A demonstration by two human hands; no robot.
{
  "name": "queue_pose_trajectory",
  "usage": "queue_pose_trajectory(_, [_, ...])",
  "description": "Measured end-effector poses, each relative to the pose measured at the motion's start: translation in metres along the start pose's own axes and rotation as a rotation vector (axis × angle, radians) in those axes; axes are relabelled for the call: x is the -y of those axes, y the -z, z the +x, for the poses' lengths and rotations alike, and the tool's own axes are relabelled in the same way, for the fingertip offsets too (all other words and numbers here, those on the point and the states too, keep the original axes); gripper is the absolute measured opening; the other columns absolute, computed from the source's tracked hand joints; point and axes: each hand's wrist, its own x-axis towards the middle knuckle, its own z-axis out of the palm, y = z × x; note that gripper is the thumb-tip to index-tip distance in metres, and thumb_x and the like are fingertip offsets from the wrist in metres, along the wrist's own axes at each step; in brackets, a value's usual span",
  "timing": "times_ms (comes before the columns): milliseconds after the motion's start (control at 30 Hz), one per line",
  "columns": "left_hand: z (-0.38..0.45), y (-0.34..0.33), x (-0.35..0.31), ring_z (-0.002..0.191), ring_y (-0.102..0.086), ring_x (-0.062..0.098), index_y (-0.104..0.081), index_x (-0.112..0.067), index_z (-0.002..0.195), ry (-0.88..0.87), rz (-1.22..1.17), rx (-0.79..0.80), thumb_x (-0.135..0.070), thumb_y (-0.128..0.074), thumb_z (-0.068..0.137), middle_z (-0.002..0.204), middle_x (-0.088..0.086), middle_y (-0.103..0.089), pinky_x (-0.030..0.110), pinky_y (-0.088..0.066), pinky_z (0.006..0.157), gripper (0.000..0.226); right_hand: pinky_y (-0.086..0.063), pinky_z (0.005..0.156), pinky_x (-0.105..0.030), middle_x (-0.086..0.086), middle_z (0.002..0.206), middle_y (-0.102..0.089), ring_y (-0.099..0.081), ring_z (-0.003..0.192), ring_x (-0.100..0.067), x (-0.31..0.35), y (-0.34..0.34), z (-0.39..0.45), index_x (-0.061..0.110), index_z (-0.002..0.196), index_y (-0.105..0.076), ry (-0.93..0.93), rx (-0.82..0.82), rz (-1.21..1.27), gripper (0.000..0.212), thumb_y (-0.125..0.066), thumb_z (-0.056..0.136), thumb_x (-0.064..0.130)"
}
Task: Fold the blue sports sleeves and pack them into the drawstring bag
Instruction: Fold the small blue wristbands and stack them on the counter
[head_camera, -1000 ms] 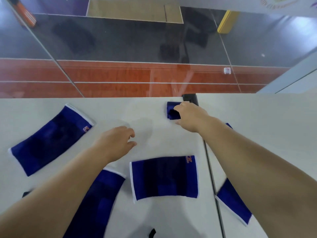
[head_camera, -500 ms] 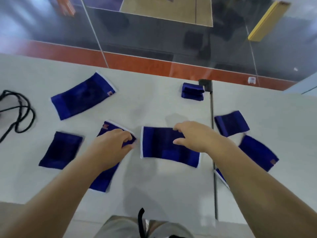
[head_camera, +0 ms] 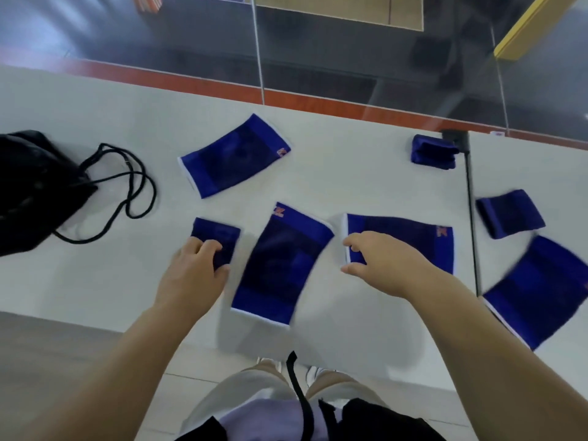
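Since half a second ago the left hand (head_camera: 194, 275) has shifted onto the small folded sleeve (head_camera: 216, 238), grip closed on its near edge. The right hand (head_camera: 378, 265) now pinches the left edge of the flat sleeve (head_camera: 410, 237). The drawstring bag (head_camera: 35, 186) lies far left on the table (head_camera: 95, 281); another sleeve (head_camera: 280, 265) lies between the hands.

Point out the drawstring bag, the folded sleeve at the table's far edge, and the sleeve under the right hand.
drawstring bag (head_camera: 30, 186), head view, on its black fabric body.
folded sleeve (head_camera: 432, 152), head view, middle of the bundle.
sleeve under the right hand (head_camera: 413, 233), head view, bare dark centre beyond the fingers.
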Motion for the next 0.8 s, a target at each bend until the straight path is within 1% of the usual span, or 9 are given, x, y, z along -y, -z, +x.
queue_pose_trajectory(67, [0.008, 0.003, 0.011, 0.115, -0.04, 0.034, -0.042, -0.013, 0.135, 0.077, 0.015, -0.013, -0.031, -0.059, 0.089, 0.129, 0.013, -0.043, 0.042, -0.04, 0.096, 0.052, -0.048, 0.094, -0.039, 0.004, 0.136, -0.049, -0.053, 0.118, -0.019, 0.008, -0.005, 0.001, 0.025, 0.139, -0.039, -0.024, -0.009, -0.027, 0.052, -0.053, 0.092, 0.042])
queue_pose_trajectory(133, [0.016, 0.005, 0.018, 0.117, -0.036, 0.035, -0.036, -0.011, 0.137, 0.131, 0.026, -0.006, -0.032, -0.059, 0.089, 0.132, 0.016, -0.039, 0.043, -0.039, 0.096, 0.058, -0.049, 0.092, -0.04, 0.004, 0.133, -0.051, -0.055, 0.114, -0.019, 0.013, -0.009, 0.0, 0.025, 0.137, -0.04, -0.054, -0.012, -0.036, 0.05, -0.053, 0.092, 0.043])
queue_pose_trajectory(233, [0.025, 0.005, 0.026, 0.114, -0.041, 0.036, -0.039, -0.008, 0.132, 0.166, -0.025, 0.04, -0.031, -0.062, 0.088, 0.128, 0.017, -0.042, 0.044, -0.041, 0.093, 0.055, -0.05, 0.091, -0.04, 0.004, 0.128, -0.054, -0.056, 0.111, -0.019, 0.015, -0.015, -0.002, 0.026, 0.134, -0.043, -0.09, -0.018, -0.043, 0.048, -0.053, 0.091, 0.044])
queue_pose_trajectory(333, [0.029, 0.004, 0.027, 0.103, -0.052, 0.033, -0.045, -0.002, 0.122, 0.162, -0.121, 0.057, -0.026, -0.065, 0.087, 0.118, 0.017, -0.049, 0.038, -0.043, 0.085, 0.047, -0.05, 0.089, -0.039, 0.005, 0.126, -0.054, -0.056, 0.11, -0.018, 0.015, -0.019, -0.007, 0.027, 0.132, -0.044, -0.117, -0.018, -0.042, 0.046, -0.052, 0.091, 0.045])
queue_pose_trajectory(433, [0.029, 0.007, 0.022, 0.1, -0.054, 0.03, -0.047, -0.004, 0.121, 0.155, -0.188, 0.05, -0.019, -0.062, 0.089, 0.117, 0.015, -0.053, 0.036, -0.042, 0.082, 0.039, -0.05, 0.089, -0.038, 0.005, 0.127, -0.054, -0.056, 0.108, -0.018, 0.013, -0.022, -0.011, 0.026, 0.132, -0.045, -0.133, -0.02, -0.028, 0.045, -0.052, 0.091, 0.044])
queue_pose_trajectory(567, [0.027, 0.019, 0.008, 0.086, -0.051, 0.02, -0.055, -0.01, 0.112, 0.055, -0.255, -0.052, -0.016, -0.058, 0.09, 0.106, 0.005, -0.055, 0.031, -0.039, 0.075, 0.022, -0.049, 0.092, -0.038, 0.005, 0.129, -0.053, -0.055, 0.11, -0.018, 0.008, -0.025, -0.016, 0.026, 0.133, -0.045, -0.145, -0.031, 0.008, 0.047, -0.054, 0.091, 0.044])
queue_pose_trajectory(633, [0.029, 0.028, -0.003, 0.084, -0.052, 0.02, -0.057, -0.01, 0.109, -0.013, -0.276, -0.114, -0.016, -0.057, 0.09, 0.104, 0.001, -0.053, 0.03, -0.04, 0.076, 0.02, -0.049, 0.092, -0.038, 0.004, 0.128, -0.054, -0.055, 0.11, -0.018, 0.003, -0.025, -0.022, 0.026, 0.133, -0.045, -0.147, -0.044, 0.041, 0.046, -0.054, 0.091, 0.044])
queue_pose_trajectory(700, [0.029, 0.035, -0.02, 0.085, -0.052, 0.019, -0.058, -0.01, 0.11, -0.08, -0.284, -0.151, -0.017, -0.057, 0.091, 0.106, 0.001, -0.053, 0.029, -0.04, 0.077, 0.02, -0.048, 0.092, -0.037, 0.005, 0.127, -0.054, -0.055, 0.11, -0.018, -0.006, -0.024, -0.027, 0.025, 0.132, -0.045, -0.153, -0.055, 0.074, 0.046, -0.054, 0.091, 0.043])
queue_pose_trajectory(800, [0.026, 0.035, -0.061, 0.084, -0.053, 0.017, -0.058, -0.011, 0.11, -0.167, -0.313, -0.152, -0.021, -0.056, 0.093, 0.105, 0.0, -0.054, 0.027, -0.04, 0.075, 0.019, -0.048, 0.09, -0.034, 0.007, 0.125, -0.054, -0.054, 0.108, -0.015, -0.031, -0.023, -0.039, 0.027, 0.131, -0.046, -0.169, -0.074, 0.115, 0.044, -0.054, 0.091, 0.043])
